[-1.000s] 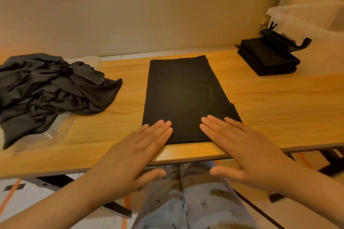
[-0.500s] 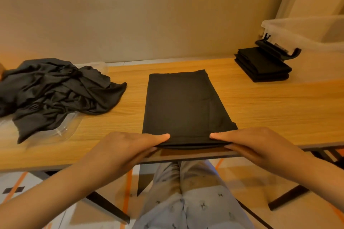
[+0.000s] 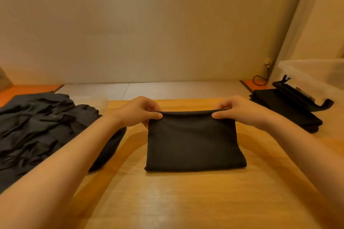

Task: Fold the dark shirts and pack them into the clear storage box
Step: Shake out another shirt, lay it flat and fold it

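A dark shirt (image 3: 193, 145) lies folded in half on the wooden table (image 3: 167, 201), its fold line toward me. My left hand (image 3: 137, 111) pinches its far left corner and my right hand (image 3: 236, 110) pinches its far right corner, holding that edge just above the table. A heap of unfolded dark shirts (image 3: 41, 130) lies at the left. A stack of folded dark shirts (image 3: 284, 111) sits at the right, beside the clear storage box (image 3: 316, 76).
A black clip-like latch piece (image 3: 305, 96) lies across the folded stack next to the box. Crumpled clear plastic (image 3: 103, 105) shows behind the heap. A black cable (image 3: 259, 81) lies on the floor by the wall.
Both hands gripped the shirt's near edge and carried it away from me over to the far edge, folding the long strip in half. The camera tilted up.
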### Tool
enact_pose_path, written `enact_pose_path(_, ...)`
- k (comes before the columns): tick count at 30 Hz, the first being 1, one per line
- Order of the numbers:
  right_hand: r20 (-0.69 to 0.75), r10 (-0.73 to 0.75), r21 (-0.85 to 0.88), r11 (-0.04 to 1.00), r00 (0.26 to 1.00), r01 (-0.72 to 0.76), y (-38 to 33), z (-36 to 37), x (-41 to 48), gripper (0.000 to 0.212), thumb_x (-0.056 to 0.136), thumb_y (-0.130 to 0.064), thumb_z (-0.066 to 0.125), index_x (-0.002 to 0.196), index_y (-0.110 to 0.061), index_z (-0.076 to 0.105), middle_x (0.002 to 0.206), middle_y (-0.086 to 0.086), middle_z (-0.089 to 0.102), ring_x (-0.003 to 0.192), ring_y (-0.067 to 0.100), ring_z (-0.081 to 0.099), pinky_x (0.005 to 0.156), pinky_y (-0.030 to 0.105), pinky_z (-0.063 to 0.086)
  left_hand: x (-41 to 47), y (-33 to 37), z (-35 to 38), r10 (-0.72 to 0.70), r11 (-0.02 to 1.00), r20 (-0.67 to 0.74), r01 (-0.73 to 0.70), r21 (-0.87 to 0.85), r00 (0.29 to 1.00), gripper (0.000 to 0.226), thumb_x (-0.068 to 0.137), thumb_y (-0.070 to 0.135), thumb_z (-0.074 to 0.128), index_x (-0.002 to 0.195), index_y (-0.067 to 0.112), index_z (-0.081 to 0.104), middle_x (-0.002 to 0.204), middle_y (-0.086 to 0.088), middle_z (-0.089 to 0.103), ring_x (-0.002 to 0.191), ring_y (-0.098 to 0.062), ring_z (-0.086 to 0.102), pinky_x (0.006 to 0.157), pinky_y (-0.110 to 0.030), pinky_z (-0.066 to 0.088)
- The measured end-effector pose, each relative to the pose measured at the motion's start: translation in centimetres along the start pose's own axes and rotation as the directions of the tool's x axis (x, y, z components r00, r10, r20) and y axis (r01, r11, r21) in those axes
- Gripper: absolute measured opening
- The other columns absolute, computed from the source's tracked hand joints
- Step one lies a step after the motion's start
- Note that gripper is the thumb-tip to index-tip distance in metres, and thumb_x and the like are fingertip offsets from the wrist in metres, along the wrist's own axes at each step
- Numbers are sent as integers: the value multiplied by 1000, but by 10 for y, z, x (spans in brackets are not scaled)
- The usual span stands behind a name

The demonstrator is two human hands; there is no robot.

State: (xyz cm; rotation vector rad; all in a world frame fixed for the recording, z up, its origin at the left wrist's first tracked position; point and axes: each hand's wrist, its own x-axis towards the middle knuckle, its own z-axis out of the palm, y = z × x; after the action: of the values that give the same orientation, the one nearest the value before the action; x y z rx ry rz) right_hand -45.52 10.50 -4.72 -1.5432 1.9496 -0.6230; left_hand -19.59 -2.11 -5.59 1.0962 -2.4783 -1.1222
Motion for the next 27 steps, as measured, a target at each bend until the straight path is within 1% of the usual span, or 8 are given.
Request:
enact_pose_path(2, 2, 39, -52, 998, 999, -39, 8, 6, 25, 4, 90, -25, 65, 92, -23, 68, 90, -5, 66, 88, 9, 60, 68, 20, 46, 23, -14, 0, -62, 997, 22, 61, 45, 998, 12, 93, 23, 61, 99, 17, 69, 103, -2, 69, 88, -19, 66, 76, -28, 58)
enact_pose_path(4, -20, 76, -56, 995, 997, -77, 19, 11, 40, 5, 90, -23, 65, 94, -24, 67, 93, -3, 65, 87, 8, 59, 66, 19, 46, 35, -27, 2, -100, 994, 11, 100, 54, 995, 12, 92, 27, 62, 99, 20, 70, 104, -2, 69, 79, -16, 66, 71, -24, 54)
enact_pose_path(8, -38, 79, 22, 997, 996, -78, 34, 12, 50, 7, 90, -24, 64, 96, -25, 68, 87, -2, 68, 87, 12, 63, 65, 20, 47, 39, -43, 4, -85, 996, -29, 84, -21, 996, 9, 92, 26, 63, 96, 26, 70, 86, -1, 72, 63, -6, 62, 72, -17, 50)
enact_pose_path(11, -20, 60, 48, 997, 998, -59, 36, 9, 49, 7, 90, -23, 65, 95, -27, 68, 84, -2, 69, 83, 12, 65, 64, 18, 48, 37, -46, 5, -45, 998, -56, 42, -55, 997, 10, 91, 20, 63, 94, 26, 71, 81, -1, 72, 63, -7, 63, 70, -18, 53)
enact_pose_path(15, -91, 2, 127, 992, 996, 9, 29, 3, 41, 8, 88, -20, 65, 90, -26, 69, 77, -5, 71, 75, -1, 65, 69, 16, 46, 31, -39, 3, 19, 995, -136, -32, -94, 991, 12, 90, 15, 64, 92, 23, 72, 82, -2, 72, 63, -11, 63, 70, -17, 54)
enact_pose_path(18, -152, -20, 223, 973, 988, 54, 25, 2, 39, 10, 90, -19, 63, 92, -25, 70, 80, -4, 72, 80, 4, 66, 71, 17, 47, 31, -36, 1, 34, 974, -186, -74, -213, 982, 13, 89, 12, 63, 93, 19, 73, 89, 2, 74, 72, -16, 66, 69, -15, 53)
enact_pose_path(21, -180, 1, 157, 987, 984, 28, 32, 14, 44, 10, 91, -18, 62, 94, -25, 69, 86, -6, 69, 85, 5, 64, 65, 13, 46, 35, -43, 11, 16, 985, -215, -52, -164, 976, 14, 90, 13, 63, 93, 23, 72, 89, 8, 73, 78, -4, 67, 67, -11, 51)
enact_pose_path(27, -279, 17, 88, 996, 960, 8, 50, 27, 55, 9, 91, -22, 63, 90, -30, 68, 91, -9, 67, 92, 8, 61, 80, 31, 52, 40, -52, 24, 43, 995, -309, -68, -72, 950, 12, 91, 17, 64, 98, 26, 68, 91, 7, 69, 75, -2, 64, 62, -14, 51)
